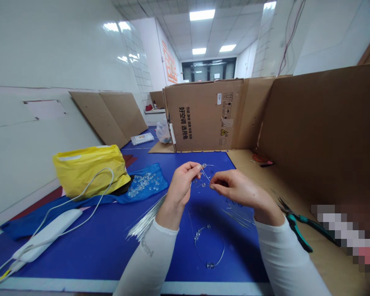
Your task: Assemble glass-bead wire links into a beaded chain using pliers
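My left hand (182, 181) is closed, with thumb and index finger pinching a thin silvery wire (206, 175). The wire slants from those fingertips toward my right hand (236, 187), whose thumb and fingers are pinched at its other end. A clear bead (204, 165) sits close to the left fingertips, and a second clear bead (204, 185) shows between the hands. Below them on the blue table lies a curved wire loop (223, 246) carrying several clear beads (210, 265). By my left forearm is a bundle of straight wires (146, 220); more loose wires (239, 218) lie under my right hand.
Clear beads (143, 183) are heaped on a blue cloth (160, 174), beside a yellow bag (91, 170). A white power strip (49, 234) with its cable lies at left. Green-handled pliers (299, 232) rest on cardboard at right. Cardboard walls (203, 119) stand behind and rightward.
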`<state>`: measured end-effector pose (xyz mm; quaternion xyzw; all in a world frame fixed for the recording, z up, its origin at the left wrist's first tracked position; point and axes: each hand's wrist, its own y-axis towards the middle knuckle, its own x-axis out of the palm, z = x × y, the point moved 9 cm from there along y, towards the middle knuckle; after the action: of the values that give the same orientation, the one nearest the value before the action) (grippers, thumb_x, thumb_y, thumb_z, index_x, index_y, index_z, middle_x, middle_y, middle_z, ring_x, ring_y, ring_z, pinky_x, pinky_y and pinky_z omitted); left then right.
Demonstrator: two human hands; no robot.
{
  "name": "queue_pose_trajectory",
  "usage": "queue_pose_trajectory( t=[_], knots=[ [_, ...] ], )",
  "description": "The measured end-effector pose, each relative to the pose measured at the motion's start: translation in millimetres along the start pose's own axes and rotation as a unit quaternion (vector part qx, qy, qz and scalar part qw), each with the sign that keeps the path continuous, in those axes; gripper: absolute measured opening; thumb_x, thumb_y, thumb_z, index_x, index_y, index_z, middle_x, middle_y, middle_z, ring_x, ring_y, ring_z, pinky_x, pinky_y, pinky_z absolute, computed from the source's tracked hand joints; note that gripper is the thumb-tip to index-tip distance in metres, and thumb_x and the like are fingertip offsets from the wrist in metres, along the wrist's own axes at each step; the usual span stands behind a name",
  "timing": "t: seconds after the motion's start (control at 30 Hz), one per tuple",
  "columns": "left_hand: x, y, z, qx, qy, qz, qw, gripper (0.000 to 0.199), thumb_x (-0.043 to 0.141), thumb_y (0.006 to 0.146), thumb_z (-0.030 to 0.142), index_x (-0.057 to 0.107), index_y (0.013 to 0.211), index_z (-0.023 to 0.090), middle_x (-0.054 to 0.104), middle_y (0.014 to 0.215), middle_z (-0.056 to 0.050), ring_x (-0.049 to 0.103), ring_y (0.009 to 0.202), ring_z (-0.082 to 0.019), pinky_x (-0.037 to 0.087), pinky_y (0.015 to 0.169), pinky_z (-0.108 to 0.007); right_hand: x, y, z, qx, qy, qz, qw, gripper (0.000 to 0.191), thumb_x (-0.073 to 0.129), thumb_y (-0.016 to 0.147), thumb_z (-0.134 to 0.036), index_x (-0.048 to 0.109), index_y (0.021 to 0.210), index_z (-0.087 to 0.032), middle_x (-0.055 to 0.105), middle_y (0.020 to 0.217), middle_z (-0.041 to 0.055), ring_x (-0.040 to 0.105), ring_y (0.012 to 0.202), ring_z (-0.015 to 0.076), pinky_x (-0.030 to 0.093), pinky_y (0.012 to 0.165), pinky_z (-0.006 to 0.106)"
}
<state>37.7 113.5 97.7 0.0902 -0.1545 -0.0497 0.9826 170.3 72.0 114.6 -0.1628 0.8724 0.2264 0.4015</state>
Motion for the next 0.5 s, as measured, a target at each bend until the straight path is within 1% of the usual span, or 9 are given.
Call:
queue_pose_trajectory(
  t=[0.5],
  knots=[
    [0.4,0.4,-1.1,-0.002,0.005,-0.001,1.000,0.019,0.078,0.062,0.029,0.068,0.069,0.014,0.059,0.060,0.001,0.050,0.060,-0.011,0.037,0.064,-0.025,0.6,0.6,-0.4,-0.002,-0.011,-0.002,1.000,0.015,0.056,0.090,-0.025,0.067,0.081,-0.020,0.063,0.068,-0.0007,0.049,0.060,0.0111,0.029,0.056,0.026]
  ],
)
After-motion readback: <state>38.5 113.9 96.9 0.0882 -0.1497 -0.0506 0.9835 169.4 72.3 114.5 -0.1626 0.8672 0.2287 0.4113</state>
